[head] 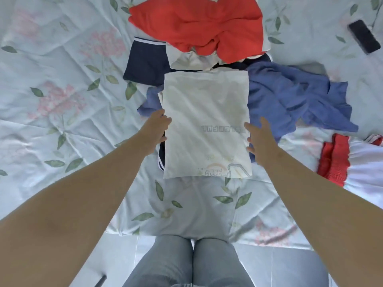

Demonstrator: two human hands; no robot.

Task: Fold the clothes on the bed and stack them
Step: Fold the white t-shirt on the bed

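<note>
A folded white shirt (206,123) lies flat as a neat rectangle in the middle of a floral bed sheet (62,100), faint print showing through at its near end. The left hand (156,128) meets the shirt's left edge with fingers curled at the cloth; whether it grips the edge cannot be told. The right hand (260,141) rests at the right edge, fingers spread and straight.

The shirt lies on top of a crumpled blue garment (290,96) that spreads to the right, and dark shorts with white stripes (161,157) peek out at its near left side. Beyond it are a dark blue garment (145,63), rumpled white cloth (192,60) and a loose red garment (196,23). A red-and-white garment (342,160) sits at the right, and a black phone (363,36) lies far right.
</note>
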